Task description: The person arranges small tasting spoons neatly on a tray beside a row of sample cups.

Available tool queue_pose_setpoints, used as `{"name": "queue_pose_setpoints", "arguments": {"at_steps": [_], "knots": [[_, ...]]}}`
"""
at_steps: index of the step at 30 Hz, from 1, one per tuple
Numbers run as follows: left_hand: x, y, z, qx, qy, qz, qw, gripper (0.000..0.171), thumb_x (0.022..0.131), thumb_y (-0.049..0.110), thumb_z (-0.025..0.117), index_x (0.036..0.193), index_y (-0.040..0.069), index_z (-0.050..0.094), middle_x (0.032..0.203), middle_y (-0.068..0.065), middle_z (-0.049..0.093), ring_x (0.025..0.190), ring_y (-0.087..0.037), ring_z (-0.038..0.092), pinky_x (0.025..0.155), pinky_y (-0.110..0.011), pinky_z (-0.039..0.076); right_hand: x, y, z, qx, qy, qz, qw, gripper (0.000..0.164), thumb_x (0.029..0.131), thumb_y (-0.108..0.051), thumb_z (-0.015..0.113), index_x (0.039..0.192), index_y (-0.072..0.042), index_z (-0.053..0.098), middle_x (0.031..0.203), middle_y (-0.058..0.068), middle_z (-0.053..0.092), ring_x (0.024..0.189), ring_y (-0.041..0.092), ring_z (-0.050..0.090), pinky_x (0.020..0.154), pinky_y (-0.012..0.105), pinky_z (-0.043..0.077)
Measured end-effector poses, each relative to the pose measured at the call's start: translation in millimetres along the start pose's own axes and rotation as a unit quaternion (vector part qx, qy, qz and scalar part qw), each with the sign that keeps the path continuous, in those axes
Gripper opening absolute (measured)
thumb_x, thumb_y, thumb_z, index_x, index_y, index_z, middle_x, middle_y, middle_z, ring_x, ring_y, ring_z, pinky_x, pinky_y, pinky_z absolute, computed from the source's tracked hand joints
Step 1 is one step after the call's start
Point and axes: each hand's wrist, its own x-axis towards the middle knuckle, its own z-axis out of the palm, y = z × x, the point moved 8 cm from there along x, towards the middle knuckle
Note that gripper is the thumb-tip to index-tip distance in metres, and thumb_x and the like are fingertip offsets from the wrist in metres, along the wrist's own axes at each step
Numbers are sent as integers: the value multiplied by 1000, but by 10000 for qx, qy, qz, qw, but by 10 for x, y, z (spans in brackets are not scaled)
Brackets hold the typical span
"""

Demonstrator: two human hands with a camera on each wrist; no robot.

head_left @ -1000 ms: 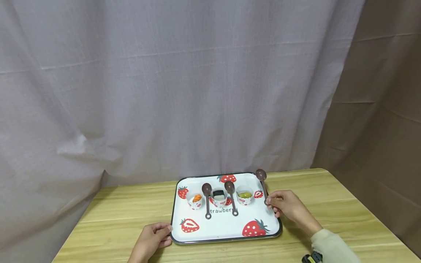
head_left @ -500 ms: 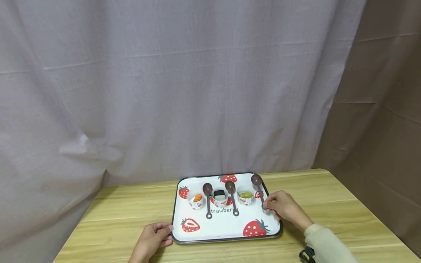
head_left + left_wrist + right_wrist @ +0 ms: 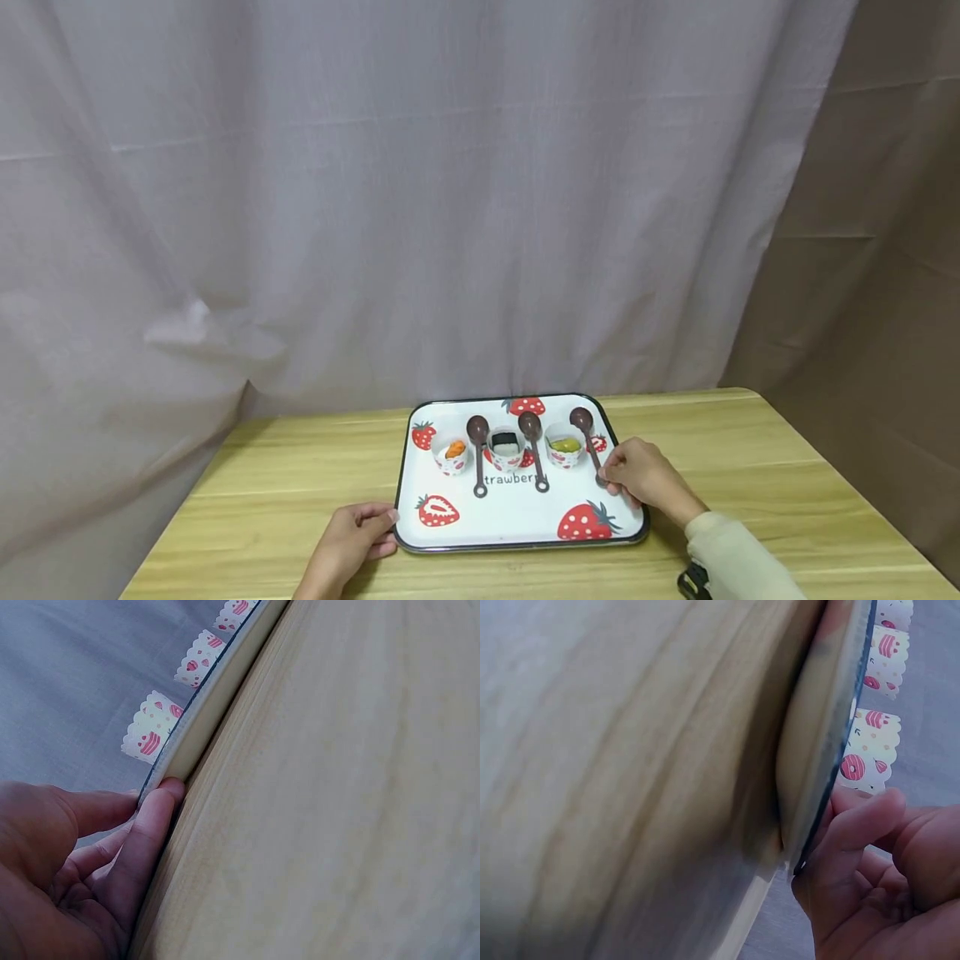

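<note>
My right hand [image 3: 647, 478] pinches the ring end of a brown spoon [image 3: 582, 419] near the tray's right side, with the spoon's bowl pointing away. At the left edge of the strawberry-print tray [image 3: 502, 523], my left hand [image 3: 351, 540] holds the rim between thumb and fingers; the left wrist view shows the thumb above and a finger below. Two more brown spoons, one left [image 3: 477, 430] and one central [image 3: 530, 427], lie between patterned paper cups. The left cup [image 3: 451, 467] has an orange piece, the middle cup [image 3: 507, 462] a black-and-white rice ball, the right cup [image 3: 564, 457] something green.
The tray lies on a wood-grain table [image 3: 270, 483]. A grey curtain [image 3: 450, 208] hangs right behind the table's far edge, and a browner one [image 3: 847, 275] covers the right. A dark strap [image 3: 694, 581] shows under the right sleeve.
My right hand has drawn the spoon left and toward me, from across the tray's right rim to over the tray beside the right cup. My left hand stays at the rim.
</note>
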Motion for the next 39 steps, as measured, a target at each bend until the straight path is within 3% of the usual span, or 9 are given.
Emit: {"name": "queue_pose_setpoints", "arguments": {"at_steps": [11,24,31,34,39], "knots": [[-62,5,-46,8,91,-120,9999,35,104,8,65,126,-20,62,90,-9,73,77,-13,70,70,-25,66,-30,-48,16,-421,42,32,9991,27,94,-5,73,70,-7,62,57,2,59,37,7,47,36,16,36],[-64,3,-34,-54,179,-58,9998,33,104,5,64,125,-20,62,90,-8,72,77,-12,70,69,-25,66,-43,-64,29,-216,71,93,9997,18,96,4,64,80,-5,65,57,6,58,38,10,50,36,22,46],[-73,49,-31,-13,82,86,9999,33,104,5,64,124,-21,62,89,-9,72,77,-13,70,70,-25,67,-113,-65,-19,-335,135,141,9992,17,98,-1,63,82,-5,68,58,5,58,40,11,50,37,20,42],[-63,47,-49,27,114,62,9999,33,104,6,64,123,-20,63,89,-9,72,77,-13,70,69,-25,67,-141,-127,-100,-478,289,-30,9984,12,97,-6,65,87,-5,70,63,4,59,44,13,52,40,22,42],[-48,77,-63,-2,178,66,9998,34,104,6,63,126,-21,61,90,-12,73,75,-16,72,70,-29,68,-202,-302,-310,-928,834,-767,9892,11,98,-9,64,96,-6,75,80,4,69,67,16,59,56,31,49]]}}
